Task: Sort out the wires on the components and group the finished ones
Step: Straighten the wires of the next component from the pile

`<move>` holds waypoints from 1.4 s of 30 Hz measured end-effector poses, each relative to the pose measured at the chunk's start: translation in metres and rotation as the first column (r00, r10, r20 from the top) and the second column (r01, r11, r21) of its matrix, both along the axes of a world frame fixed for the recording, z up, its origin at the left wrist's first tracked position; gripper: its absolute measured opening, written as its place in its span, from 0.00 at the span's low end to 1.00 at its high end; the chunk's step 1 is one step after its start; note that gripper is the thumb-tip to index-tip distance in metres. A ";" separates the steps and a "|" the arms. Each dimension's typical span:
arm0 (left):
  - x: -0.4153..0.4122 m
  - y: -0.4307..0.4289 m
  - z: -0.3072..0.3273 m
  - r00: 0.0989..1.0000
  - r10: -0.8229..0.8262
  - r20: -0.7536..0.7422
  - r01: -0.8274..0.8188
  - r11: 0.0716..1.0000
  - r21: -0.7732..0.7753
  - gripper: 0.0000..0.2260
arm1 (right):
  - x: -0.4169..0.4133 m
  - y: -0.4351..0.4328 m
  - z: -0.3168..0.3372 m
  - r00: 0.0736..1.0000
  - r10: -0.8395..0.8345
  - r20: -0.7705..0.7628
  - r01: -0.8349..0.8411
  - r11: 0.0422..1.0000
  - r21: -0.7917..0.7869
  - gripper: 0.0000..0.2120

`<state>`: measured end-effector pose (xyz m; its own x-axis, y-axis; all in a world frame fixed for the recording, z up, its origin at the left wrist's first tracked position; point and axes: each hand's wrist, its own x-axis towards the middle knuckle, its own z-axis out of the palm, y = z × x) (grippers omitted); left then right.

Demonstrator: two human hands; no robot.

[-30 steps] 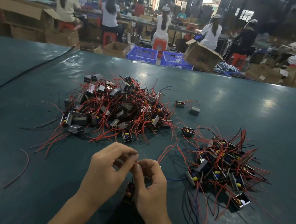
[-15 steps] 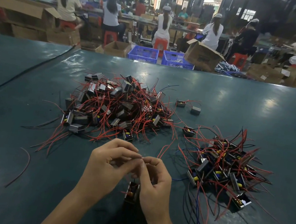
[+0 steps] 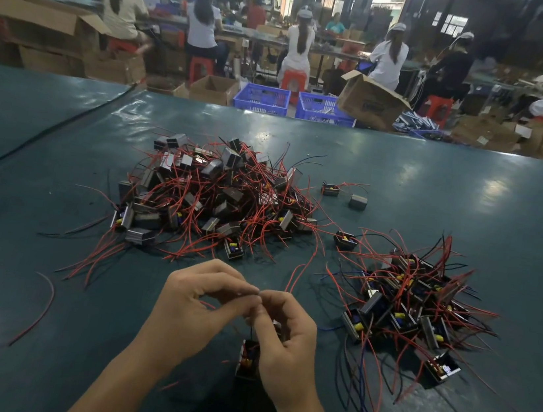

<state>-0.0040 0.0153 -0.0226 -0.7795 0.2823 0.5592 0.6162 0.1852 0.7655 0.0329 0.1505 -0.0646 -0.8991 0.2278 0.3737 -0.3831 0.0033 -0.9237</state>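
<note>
Writing: dark print is showing on the tipped cardboard box (image 3: 370,103) beyond the bench, too blurred for reading.
Loose red wire (image 3: 39,310): lying curved at far left, apart from both piles.
Larger pile (image 3: 216,198): boxy components tangling with red wires, sitting left of centre.
Left hand (image 3: 195,303): grip closing in a pinch, fingertips meeting the right hand's on a dark wire (image 3: 251,332).
Component (image 3: 248,358): sitting low between the wrists, the dark wire rising from it; whether it is resting on the bench, cannot tell.
Right hand (image 3: 283,339): fingers curling, grip pinching the same wire.
Smaller pile (image 3: 412,307): components trailing red, black and blue wires, lying right of the hands.
Bench (image 3: 470,204): dark teal, glossy, reflecting lights.
Room: capped workers (image 3: 202,27) sitting with backs turned on red stools (image 3: 293,79); two blue crates (image 3: 261,98) standing among cartons.
</note>
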 end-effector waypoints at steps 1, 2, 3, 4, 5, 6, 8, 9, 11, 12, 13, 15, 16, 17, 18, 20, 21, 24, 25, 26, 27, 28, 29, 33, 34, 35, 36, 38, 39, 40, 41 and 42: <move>0.000 0.000 0.001 1.000 -0.002 0.023 0.002 1.000 0.007 0.04 | 0.000 0.000 0.000 1.000 0.008 0.005 -0.008 1.000 -0.005 0.04; 0.000 0.000 0.002 0.999 0.000 0.046 0.000 1.000 0.013 0.04 | 0.000 0.000 0.000 1.000 0.019 0.012 -0.018 1.000 -0.015 0.04; 0.001 0.000 0.002 0.998 0.005 0.070 -0.006 1.000 0.017 0.04 | -0.001 -0.001 0.000 0.999 0.029 0.019 -0.029 0.999 -0.024 0.04; 0.001 0.000 0.003 0.996 0.012 0.092 -0.014 1.000 0.017 0.04 | -0.001 -0.001 0.000 0.999 0.036 0.023 -0.036 0.999 -0.028 0.05; 0.002 0.000 0.003 0.994 0.021 0.110 -0.023 1.000 0.013 0.04 | -0.001 -0.002 0.000 0.999 0.039 0.025 -0.038 0.999 -0.027 0.05; 0.002 -0.001 0.004 0.991 0.033 0.128 -0.034 0.999 0.006 0.04 | -0.001 -0.001 -0.001 0.999 0.040 0.026 -0.040 0.999 -0.021 0.05; 0.003 -0.002 0.005 0.983 0.060 0.171 -0.058 0.998 -0.017 0.05 | 0.000 -0.001 -0.001 0.999 0.044 0.024 -0.044 0.999 -0.001 0.04; 0.003 -0.002 0.006 0.978 0.069 0.196 -0.064 0.997 -0.031 0.06 | -0.001 0.000 0.000 0.999 0.043 0.020 -0.043 0.999 0.013 0.04; 0.003 -0.002 0.007 0.973 0.069 0.221 -0.058 0.997 -0.057 0.05 | -0.001 0.002 0.000 1.000 0.030 0.008 -0.030 0.999 0.041 0.04; 0.004 -0.002 0.008 0.973 0.071 0.218 -0.058 0.996 -0.066 0.04 | -0.002 0.003 0.000 1.000 0.023 0.002 -0.023 0.998 0.055 0.04; 0.004 -0.002 0.008 0.975 0.082 0.208 -0.068 0.995 -0.072 0.03 | -0.002 0.003 -0.001 1.000 0.020 -0.006 -0.020 0.997 0.074 0.04; 0.005 -0.002 0.009 0.976 0.117 0.183 -0.102 0.991 -0.089 0.02 | -0.003 0.004 -0.002 1.000 0.015 -0.015 -0.013 0.992 0.124 0.04; 0.005 -0.003 0.009 0.976 0.136 0.167 -0.120 0.987 -0.106 0.02 | -0.004 0.005 -0.002 1.000 0.009 -0.022 -0.005 0.987 0.159 0.04; 0.005 -0.003 0.009 0.975 0.158 0.156 -0.139 0.982 -0.127 0.03 | -0.005 0.005 -0.003 0.999 0.000 -0.034 0.007 0.981 0.195 0.04; 0.004 -0.003 0.008 0.971 0.178 0.159 -0.155 0.977 -0.147 0.05 | -0.005 0.005 -0.004 0.999 -0.012 -0.046 0.022 0.974 0.228 0.03; 0.003 -0.004 0.008 0.959 0.199 0.199 -0.166 0.971 -0.174 0.06 | -0.006 0.006 -0.005 0.997 -0.038 -0.067 0.056 0.955 0.292 0.03; 0.003 -0.004 0.008 0.954 0.201 0.221 -0.162 0.969 -0.184 0.06 | -0.006 0.006 -0.005 0.996 -0.049 -0.072 0.069 0.944 0.323 0.03; 0.001 -0.005 0.008 0.932 0.203 0.300 -0.142 0.966 -0.215 0.08 | -0.006 0.007 -0.006 0.994 -0.057 -0.089 0.088 0.911 0.402 0.04; 0.000 -0.006 0.007 0.918 0.202 0.340 -0.130 0.966 -0.223 0.09 | -0.006 0.007 -0.006 0.993 -0.052 -0.103 0.092 0.900 0.425 0.04; -0.001 -0.007 0.007 0.900 0.201 0.387 -0.116 0.966 -0.230 0.10 | -0.006 0.007 -0.006 0.991 -0.049 -0.121 0.099 0.886 0.453 0.03; -0.003 -0.008 0.007 0.875 0.197 0.443 -0.097 0.967 -0.237 0.10 | -0.006 0.007 -0.006 0.989 -0.051 -0.138 0.113 0.865 0.489 0.03; -0.005 -0.008 0.006 0.840 0.188 0.509 -0.074 0.969 -0.236 0.11 | -0.005 0.006 -0.007 0.986 -0.056 -0.155 0.131 0.838 0.529 0.03; -0.007 -0.009 0.005 0.793 0.171 0.584 -0.049 0.975 -0.219 0.12 | -0.005 0.006 -0.008 0.983 -0.060 -0.172 0.148 0.811 0.566 0.04; -0.010 -0.013 0.002 0.603 0.046 0.797 0.051 0.994 -0.095 0.15 | -0.003 0.005 -0.008 0.976 -0.056 -0.212 0.182 0.749 0.637 0.05; -0.010 -0.013 0.002 0.586 0.018 0.810 0.071 0.995 -0.073 0.14 | -0.003 0.004 -0.008 0.977 -0.053 -0.206 0.176 0.748 0.640 0.06; -0.010 -0.013 0.001 0.592 -0.002 0.806 0.085 0.995 -0.060 0.13 | -0.003 0.004 -0.007 0.980 -0.046 -0.193 0.161 0.754 0.637 0.06; -0.010 -0.012 0.000 0.638 -0.006 0.770 0.096 0.993 -0.071 0.13 | -0.002 0.005 -0.007 0.984 -0.036 -0.174 0.139 0.765 0.629 0.06; -0.007 -0.010 -0.002 0.820 0.021 0.572 0.090 0.982 -0.165 0.10 | -0.002 0.006 -0.006 0.991 -0.026 -0.129 0.098 0.800 0.592 0.05; -0.006 -0.010 -0.002 0.899 0.027 0.437 0.068 0.977 -0.200 0.07 | -0.002 0.007 -0.005 0.995 -0.028 -0.096 0.077 0.828 0.555 0.04; -0.006 -0.011 -0.002 0.947 0.009 0.320 0.060 0.977 -0.203 0.04 | -0.003 0.009 -0.005 0.999 -0.026 -0.047 0.046 0.865 0.500 0.04; -0.006 -0.013 -0.003 0.973 -0.024 0.230 0.070 0.978 -0.194 0.03 | -0.003 0.011 -0.005 1.000 -0.011 0.007 0.007 0.902 0.432 0.04; -0.007 -0.015 -0.003 0.986 -0.053 0.161 0.084 0.978 -0.190 0.03 | -0.003 0.013 -0.005 0.999 0.012 0.052 -0.030 0.928 0.371 0.05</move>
